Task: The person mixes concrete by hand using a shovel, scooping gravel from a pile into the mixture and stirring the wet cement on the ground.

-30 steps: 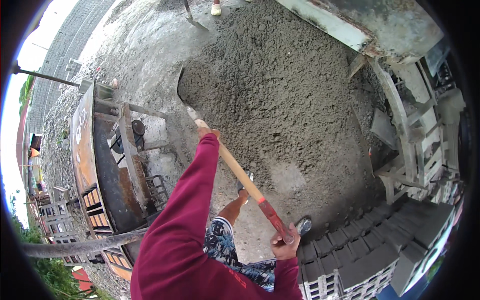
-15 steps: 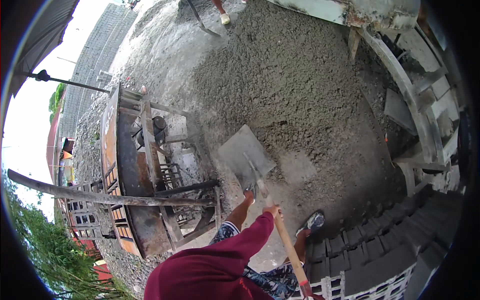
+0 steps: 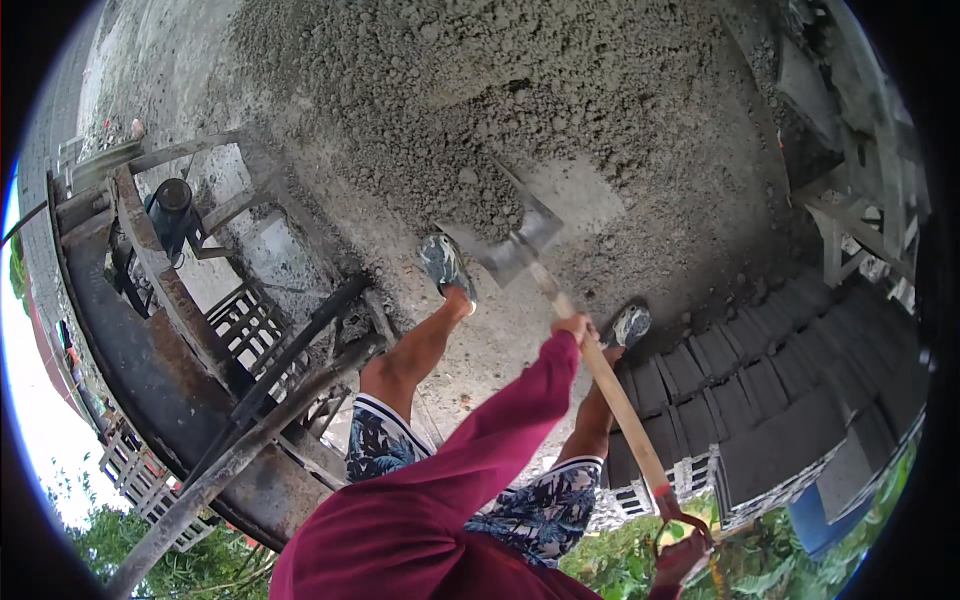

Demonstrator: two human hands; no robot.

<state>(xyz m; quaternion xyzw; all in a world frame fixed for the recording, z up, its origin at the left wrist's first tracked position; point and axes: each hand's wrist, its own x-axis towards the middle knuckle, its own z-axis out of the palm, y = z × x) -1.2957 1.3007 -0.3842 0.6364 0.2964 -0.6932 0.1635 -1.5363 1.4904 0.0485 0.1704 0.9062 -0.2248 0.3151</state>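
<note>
I hold a shovel with both hands. My left hand (image 3: 573,326) is wrapped around the middle of its wooden shaft (image 3: 628,415). Down at the right, my right hand (image 3: 684,556) grips the red D-shaped handle (image 3: 676,517). The grey metal blade (image 3: 541,226) rests low between and ahead of my feet. A heap of damp grey concrete mix (image 3: 470,200) lies on and against its left part, hiding some of the blade.
Lumpy grey mix (image 3: 480,70) spreads over the ground ahead. Stacked grey blocks (image 3: 740,380) stand close on the right. A rusty metal bench-like frame with poles (image 3: 200,360) is at the left. My shoes (image 3: 445,262) flank the shovel.
The bare blade now carries mix and sits closer to my feet. My view has tilted downward, bringing the D-handle and my right hand fully into sight. My left foot has shifted beside the blade.
</note>
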